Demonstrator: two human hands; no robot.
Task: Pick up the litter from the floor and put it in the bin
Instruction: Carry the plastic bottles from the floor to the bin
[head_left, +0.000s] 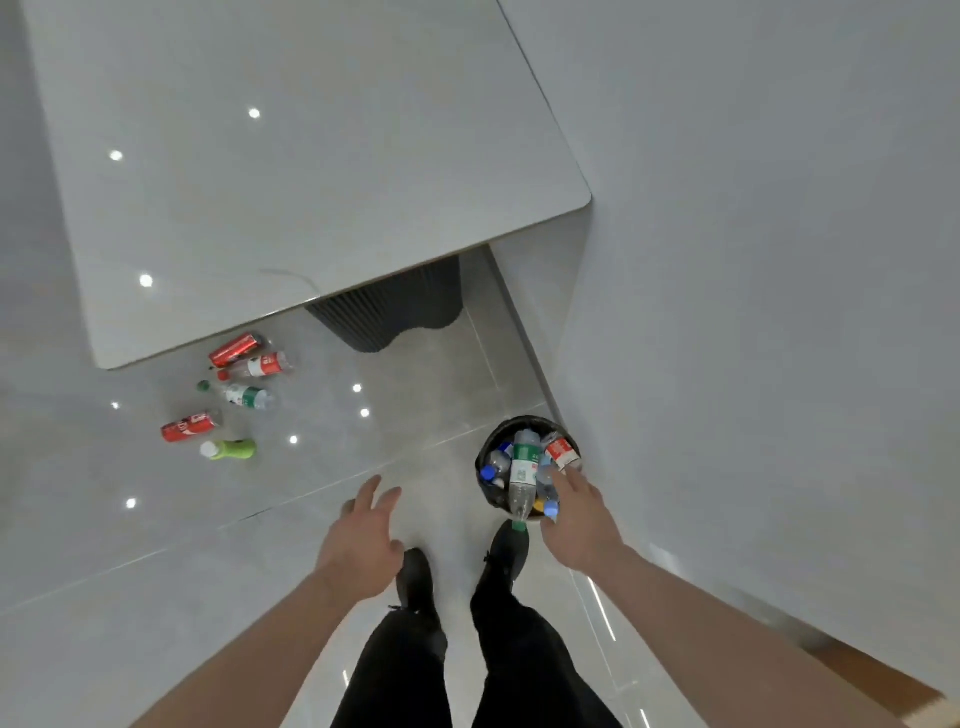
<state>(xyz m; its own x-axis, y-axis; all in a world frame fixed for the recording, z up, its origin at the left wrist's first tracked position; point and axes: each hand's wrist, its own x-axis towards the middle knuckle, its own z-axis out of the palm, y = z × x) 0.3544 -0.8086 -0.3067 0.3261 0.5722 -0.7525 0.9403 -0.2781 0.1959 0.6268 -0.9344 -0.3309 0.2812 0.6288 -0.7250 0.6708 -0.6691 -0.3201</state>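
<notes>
Litter lies on the grey floor to the left, near the table's corner: a red can (234, 349), a red-labelled bottle (260, 365), a green-labelled bottle (247, 396), a loose green cap (203, 385), another red can (188, 427) and a lime-green bottle (231, 449). The black bin (485, 452) stands by the wall, heaped with bottles. A green-labelled bottle (522, 478) sticks out over its near rim. My right hand (579, 519) hovers over the bin's near right edge, fingers spread, touching the pile. My left hand (363, 540) is open and holds nothing, above the floor left of the bin.
A glossy white table (311, 182) on a dark ribbed pedestal (395, 312) fills the upper left. A white wall (753, 312) runs along the right, close behind the bin. My black shoes (415, 577) stand just in front of the bin.
</notes>
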